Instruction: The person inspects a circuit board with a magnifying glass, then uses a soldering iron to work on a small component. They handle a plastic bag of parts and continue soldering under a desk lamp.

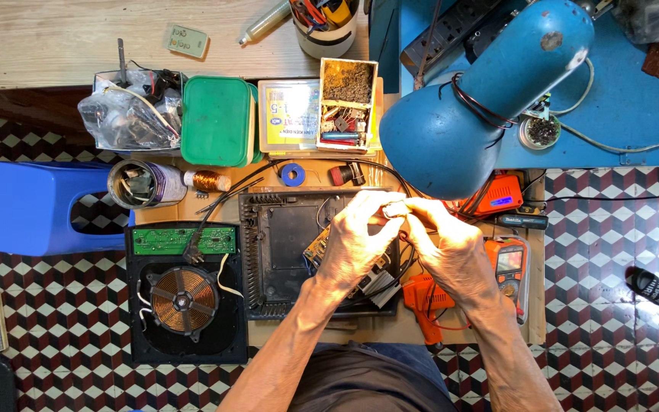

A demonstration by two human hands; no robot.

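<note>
Views: 1, from a camera on the person's head.
Looks from: high up, over the work spot.
Faces: straight down, so the tops of things show.
Bottom edge: the person's own arms and lap come in here.
Middle: the left hand (356,236) and right hand (451,244) sit here, close to the camera.
Top edge: a wooden table (55,38) and a blue lamp (482,99).
Sides: the patterned floor (612,244) shows left and right.
Shared part: none, with only 1 view.
</note>
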